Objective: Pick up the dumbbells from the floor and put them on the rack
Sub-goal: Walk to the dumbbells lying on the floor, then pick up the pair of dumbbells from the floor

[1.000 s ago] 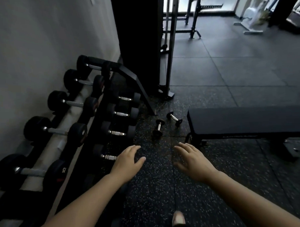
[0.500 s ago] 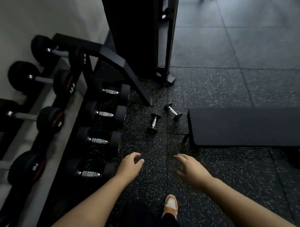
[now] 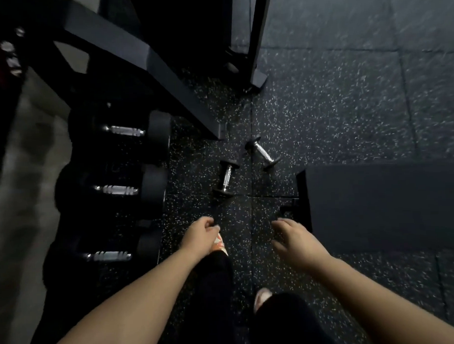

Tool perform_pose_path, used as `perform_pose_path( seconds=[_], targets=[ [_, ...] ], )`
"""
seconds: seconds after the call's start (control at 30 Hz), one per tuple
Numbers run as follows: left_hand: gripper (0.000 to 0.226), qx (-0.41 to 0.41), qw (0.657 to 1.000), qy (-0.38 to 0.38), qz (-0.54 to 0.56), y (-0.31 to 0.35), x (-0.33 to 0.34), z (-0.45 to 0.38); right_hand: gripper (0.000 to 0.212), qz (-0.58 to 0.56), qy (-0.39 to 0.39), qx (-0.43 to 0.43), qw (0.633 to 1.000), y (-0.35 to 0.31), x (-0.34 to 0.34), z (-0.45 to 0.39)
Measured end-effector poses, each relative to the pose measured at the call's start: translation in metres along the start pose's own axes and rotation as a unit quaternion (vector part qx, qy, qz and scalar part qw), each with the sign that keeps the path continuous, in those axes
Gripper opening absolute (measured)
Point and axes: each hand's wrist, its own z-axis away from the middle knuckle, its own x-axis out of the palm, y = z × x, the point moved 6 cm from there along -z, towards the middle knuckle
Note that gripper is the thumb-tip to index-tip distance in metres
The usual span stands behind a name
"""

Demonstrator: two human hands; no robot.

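Note:
Two small black dumbbells with chrome handles lie on the speckled rubber floor ahead of me: the nearer dumbbell [image 3: 225, 178] and the farther dumbbell [image 3: 263, 154], angled apart. My left hand [image 3: 201, 235] hovers below the nearer one, fingers loosely curled, holding nothing. My right hand [image 3: 292, 240] reaches forward with fingers apart, empty, close to the bench corner. The dumbbell rack [image 3: 129, 62] stands to the left, its lower tier holding larger dumbbells [image 3: 121, 130].
A black flat bench [image 3: 381, 205] fills the right side, close to the farther dumbbell. A machine's upright post and foot [image 3: 258, 75] stand behind the dumbbells. My shoes [image 3: 219, 245] and dark trouser legs are below my hands.
I have stepped forward and tilted my view down; the floor dumbbells are nearer and larger. Both hands have stayed empty and moved closer to them.

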Motion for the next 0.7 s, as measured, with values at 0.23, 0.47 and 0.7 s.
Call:
perform_pose_path(
  seconds=[0.23,0.47,0.7],
  targets=[
    [0.040,-0.032,0.999,-0.004,-0.033,0.004,0.039,-0.175,0.052,0.007,-0.050,0.000,0.999,0.048,0.024,-0.179],
    [0.054,-0.054,0.998,0.014,-0.031,-0.017,0.111,-0.350,0.052,0.079,-0.131,-0.021,0.988,0.122,0.085,-0.367],
    [0.084,-0.055,0.996,0.062,0.016,-0.031,0.172,-0.492,0.077,0.094,-0.037,-0.009,0.995,0.180,0.106,-0.526]
  ],
)
